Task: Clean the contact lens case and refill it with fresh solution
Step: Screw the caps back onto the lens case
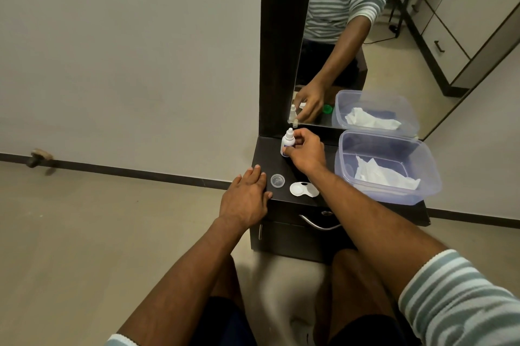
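Right hand [305,153] grips the upright solution bottle [287,144], nozzle at 12 o'clock.
Left hand [247,195] lies flat, fingers straight, on the table [274,160]; white lens case [302,189] at the bottle's 6 o'clock; tub [427,177] holds tissue [385,175].

A dark cabinet [284,168] stands against the pale wall [126,50], with a curved metal drawer handle [318,223] on its near face. A clear plastic tub [430,177] sits on its right side and holds crumpled white tissue [385,174]. Behind it a dark-framed mirror [394,44] reflects white drawers [441,41], and far left what may be a doorstop [39,158] sits at the skirting.
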